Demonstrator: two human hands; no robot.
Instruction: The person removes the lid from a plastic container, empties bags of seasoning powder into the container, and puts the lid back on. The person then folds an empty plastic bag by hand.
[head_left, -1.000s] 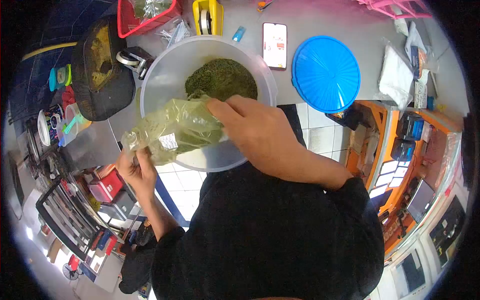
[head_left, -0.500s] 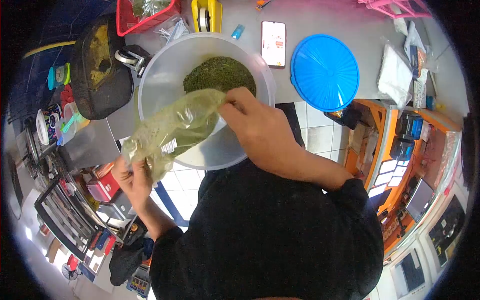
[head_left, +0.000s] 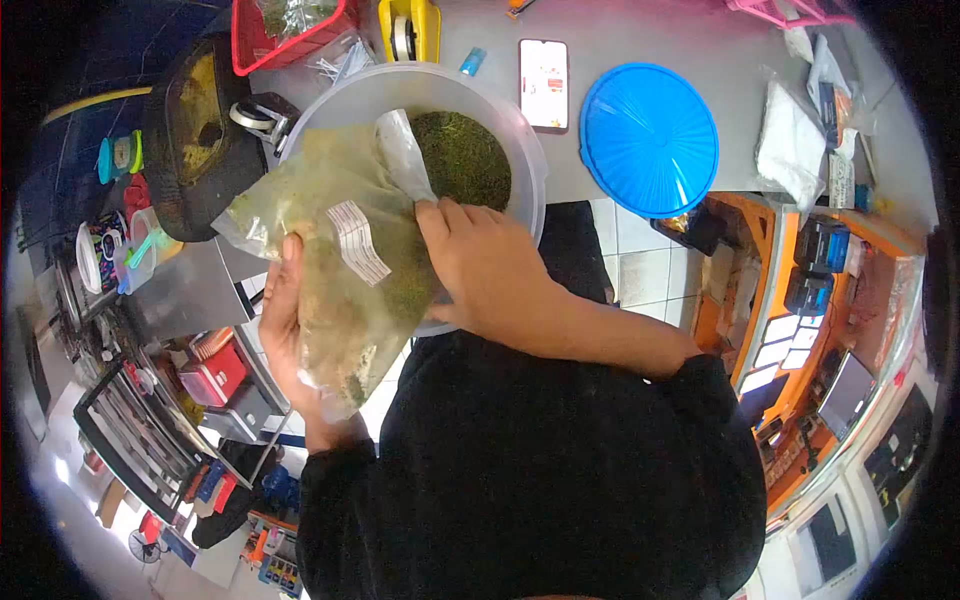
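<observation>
A clear plastic bag (head_left: 385, 300) with a greenish tint and a white printed label (head_left: 357, 243) is spread flat over the left part of a large translucent tub (head_left: 535, 170). My left hand (head_left: 283, 325) holds the bag at its left side, thumb on top, fingers hidden beneath. My right hand (head_left: 490, 265) grips the bag's right edge, where a whitish fold of plastic stands up. Fine green dried herb (head_left: 465, 165) lies heaped in the tub, partly covered by the bag. Green bits cling inside the bag's lower corner.
Right of the tub are a phone (head_left: 543, 85), a round blue lid (head_left: 650, 140) and white plastic bags (head_left: 790, 145). Behind it stand a red basket (head_left: 290, 45) and a yellow tape dispenser (head_left: 410, 30). A black bag (head_left: 205, 140) sits at the left.
The bag has turned from a narrow, bunched shape to lying broad, with its label facing up. My left hand moved slightly right; my right hand shifted a little lower along the bag.
</observation>
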